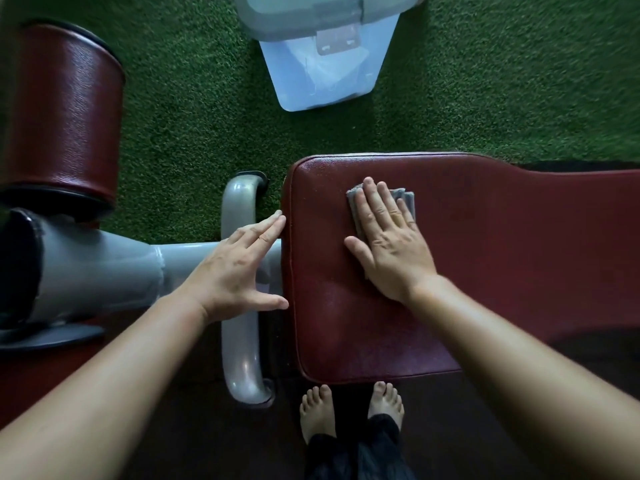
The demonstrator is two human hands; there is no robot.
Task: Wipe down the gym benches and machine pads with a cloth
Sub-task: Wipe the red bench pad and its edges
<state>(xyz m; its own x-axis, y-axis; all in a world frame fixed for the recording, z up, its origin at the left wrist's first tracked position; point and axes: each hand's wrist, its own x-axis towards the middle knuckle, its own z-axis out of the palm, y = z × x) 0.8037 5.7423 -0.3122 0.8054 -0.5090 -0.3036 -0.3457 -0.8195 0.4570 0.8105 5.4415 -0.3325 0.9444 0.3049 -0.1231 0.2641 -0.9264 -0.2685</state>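
A maroon bench pad [485,271] fills the right half of the view, its rounded end pointing left. On top of that end lies a folded grey cloth [408,200], just in from the pad's far edge. The right hand [391,251] lies flat on the cloth with straight, slightly spread fingers pressing it against the pad. It curls round nothing, and only the cloth's far and side margins show past the fingers.

The left hand [232,271] is just off the pad's left end, also spread flat and holding nothing. Its fingertips touch the pad's stitched edge and the thumb reaches towards the same edge nearer the person. Beneath that hand a grey frame tube [104,268] runs away from the pad to the left, and a curved grey handle bar [240,341] crosses it right beside the pad's end.

Further left of the pad, well apart from it, stands a maroon roller pad [65,109]. Beyond the pad's far edge is green turf [485,81], with a pale translucent plastic bin [325,81] on it. At the pad's near edge, two bare feet [318,414] stand on dark floor.
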